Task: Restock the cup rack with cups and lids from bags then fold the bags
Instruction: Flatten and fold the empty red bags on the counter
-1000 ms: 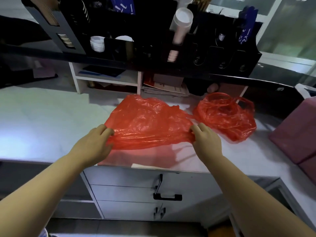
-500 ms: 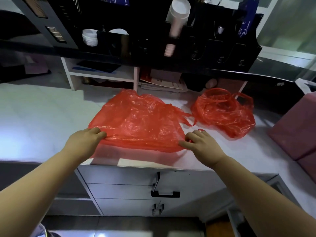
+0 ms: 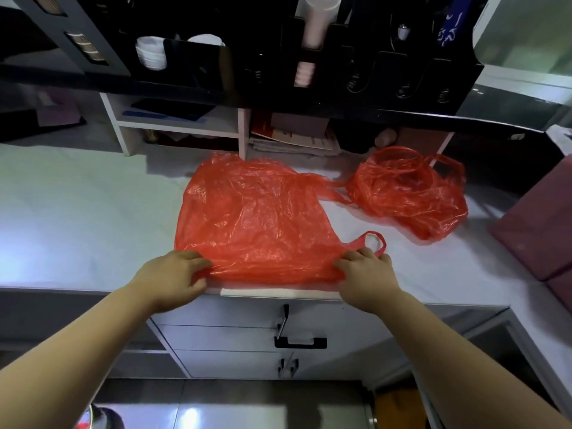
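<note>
white counter [image 3: 77, 212] under black cup rack [image 3: 387, 66] | flat red bag [image 3: 257, 218] | left hand [image 3: 173, 275], right hand [image 3: 366, 274] pinch its near edge

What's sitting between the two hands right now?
Head view: only the near edge of the flat red bag, which the left hand and right hand pinch at its corners, along the front of the white counter.

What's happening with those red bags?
A person is flattening a bag to fold it. The left hand and the right hand pinch the near edge of the flat bag, spread on the counter. The crumpled bag lies to its right, untouched. Cups sit in the rack above.
</note>
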The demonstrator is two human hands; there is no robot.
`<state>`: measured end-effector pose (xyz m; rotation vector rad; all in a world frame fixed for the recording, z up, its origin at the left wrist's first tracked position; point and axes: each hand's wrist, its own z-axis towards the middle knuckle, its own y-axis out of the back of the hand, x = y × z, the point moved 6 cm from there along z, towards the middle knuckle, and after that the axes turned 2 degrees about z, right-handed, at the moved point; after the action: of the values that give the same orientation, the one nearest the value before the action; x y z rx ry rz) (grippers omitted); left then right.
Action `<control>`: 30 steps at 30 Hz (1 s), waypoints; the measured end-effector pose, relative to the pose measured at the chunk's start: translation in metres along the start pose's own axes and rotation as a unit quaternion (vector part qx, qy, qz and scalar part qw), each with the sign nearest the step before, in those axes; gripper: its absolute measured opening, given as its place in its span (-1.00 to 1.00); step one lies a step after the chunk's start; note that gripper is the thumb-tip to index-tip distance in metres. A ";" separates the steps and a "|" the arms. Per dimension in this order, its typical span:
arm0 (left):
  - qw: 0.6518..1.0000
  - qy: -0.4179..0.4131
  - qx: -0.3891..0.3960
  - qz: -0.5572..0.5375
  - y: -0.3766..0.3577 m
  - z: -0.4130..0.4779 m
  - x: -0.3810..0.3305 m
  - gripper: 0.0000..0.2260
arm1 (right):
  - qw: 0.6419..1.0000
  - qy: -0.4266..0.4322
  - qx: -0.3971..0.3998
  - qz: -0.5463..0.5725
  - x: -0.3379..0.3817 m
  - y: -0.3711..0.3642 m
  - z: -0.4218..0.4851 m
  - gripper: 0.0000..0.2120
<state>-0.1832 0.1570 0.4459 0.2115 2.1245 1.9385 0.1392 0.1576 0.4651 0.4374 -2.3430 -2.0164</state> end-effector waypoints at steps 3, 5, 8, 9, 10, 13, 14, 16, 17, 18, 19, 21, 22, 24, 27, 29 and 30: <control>0.995 0.002 -0.100 -0.029 0.017 0.005 -0.002 -0.40 | 0.991 0.026 -0.116 0.064 0.017 0.022 0.006 -0.45; 0.983 -0.001 -0.181 -0.045 0.027 0.012 -0.006 -0.47 | 0.972 0.063 -0.188 0.125 0.033 0.035 0.013 -0.56; 0.976 0.006 -0.211 -0.047 0.026 0.027 -0.011 -0.53 | 0.959 0.107 -0.205 0.164 0.060 0.043 0.030 -0.62; 0.980 0.007 -0.194 -0.046 0.021 0.034 -0.011 -0.50 | 0.961 0.115 -0.178 0.180 0.070 0.040 0.037 -0.61; 0.984 0.008 -0.169 -0.047 0.015 0.040 -0.012 -0.45 | 0.964 0.116 -0.143 0.192 0.079 0.036 0.044 -0.57; 0.996 0.022 -0.067 -0.045 -0.005 0.050 -0.015 -0.17 | 0.973 0.116 -0.042 0.194 0.103 0.016 0.062 -0.45; 0.999 0.022 -0.034 -0.036 -0.014 0.052 -0.014 -0.06 | 0.974 0.118 -0.018 0.190 0.110 0.011 0.066 -0.44; 0.999 0.019 0.019 -0.017 -0.028 0.054 -0.012 0.07 | 0.974 0.121 0.024 0.190 0.122 -0.002 0.071 -0.42; 0.999 0.017 0.041 -0.010 -0.035 0.054 -0.010 0.07 | 0.974 0.115 0.047 0.187 0.123 -0.010 0.072 -0.41; 0.998 0.013 0.058 -0.007 -0.041 0.054 -0.009 0.04 | 0.975 0.105 0.066 0.182 0.122 -0.020 0.073 -0.39; 0.998 0.009 0.068 -0.008 -0.046 0.054 -0.008 0.00 | 0.977 0.093 0.078 0.175 0.118 -0.028 0.073 -0.35; 0.997 0.001 0.072 -0.005 -0.051 0.055 -0.005 -0.09 | 0.981 0.081 0.074 0.163 0.109 -0.040 0.071 -0.23; 0.998 -0.004 0.069 -0.001 -0.052 0.055 -0.004 -0.13 | 0.982 0.078 0.063 0.163 0.103 -0.042 0.069 -0.19; 0.998 -0.013 0.062 0.002 -0.053 0.055 -0.002 -0.16 | 0.983 0.060 0.047 0.164 0.090 -0.045 0.066 -0.16; 0.999 -0.017 0.052 0.006 -0.053 0.054 0.000 -0.19 | 0.984 0.032 0.041 0.169 0.062 -0.052 0.060 -0.16; 0.999 -0.016 0.044 0.004 -0.052 0.054 0.001 -0.20 | 0.985 0.007 0.035 0.167 0.041 -0.057 0.055 -0.13; 0.999 -0.014 0.042 0.001 -0.052 0.053 0.001 -0.19 | 0.986 -0.008 0.031 0.166 0.030 -0.059 0.052 -0.11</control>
<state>-0.1659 0.2030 0.3898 0.2570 2.1893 1.8389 0.1117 0.1931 0.3939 0.0272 -2.3065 -1.8039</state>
